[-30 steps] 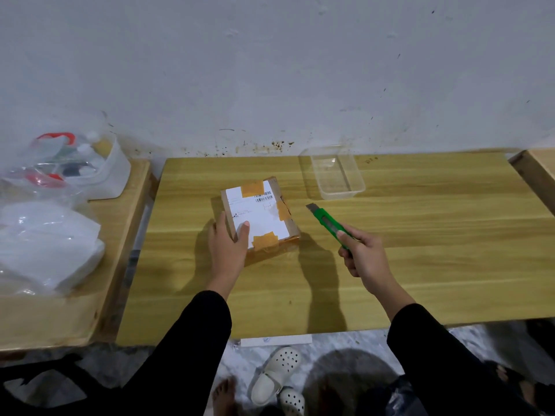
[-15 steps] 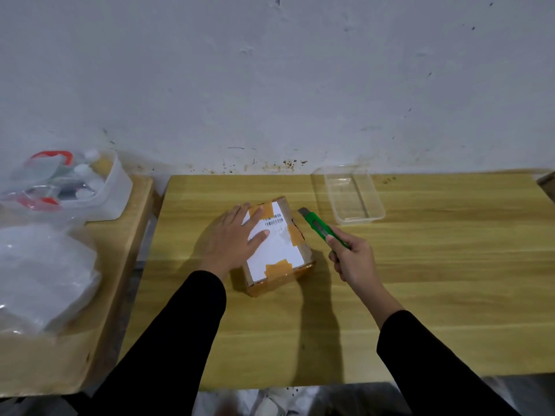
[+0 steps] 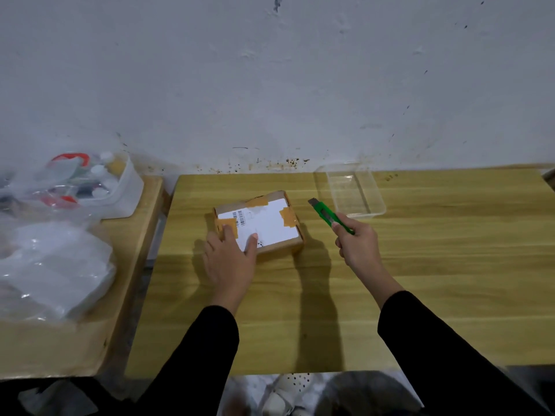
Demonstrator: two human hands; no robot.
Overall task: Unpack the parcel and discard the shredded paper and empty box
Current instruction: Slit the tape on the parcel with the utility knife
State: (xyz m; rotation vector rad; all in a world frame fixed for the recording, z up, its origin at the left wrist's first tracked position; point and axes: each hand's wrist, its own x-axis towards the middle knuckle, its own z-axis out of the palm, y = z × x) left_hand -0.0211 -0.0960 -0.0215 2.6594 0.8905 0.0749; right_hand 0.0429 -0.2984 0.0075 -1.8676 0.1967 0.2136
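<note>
While the cardboard parcel (image 3: 259, 223) is lying flat on the wooden table (image 3: 420, 265), toward its far left part, I am pressing my left hand (image 3: 229, 259) down on the box's near left corner. The fingers are lying straight and spread over the white shipping label and a strip of brown tape. My right hand (image 3: 357, 244) is gripping a green utility knife (image 3: 329, 216), fingers curled round the handle. Its short blade is pointing away from me and leftward, hanging just right of the parcel and apart from it. A clear plastic container (image 3: 354, 190) is sitting beyond the knife, near the wall. On a separate side table (image 3: 60, 346) to my left, crumpled clear plastic bags (image 3: 51, 265) are lying in front of a white tub (image 3: 120, 187) holding small bottles.
</note>
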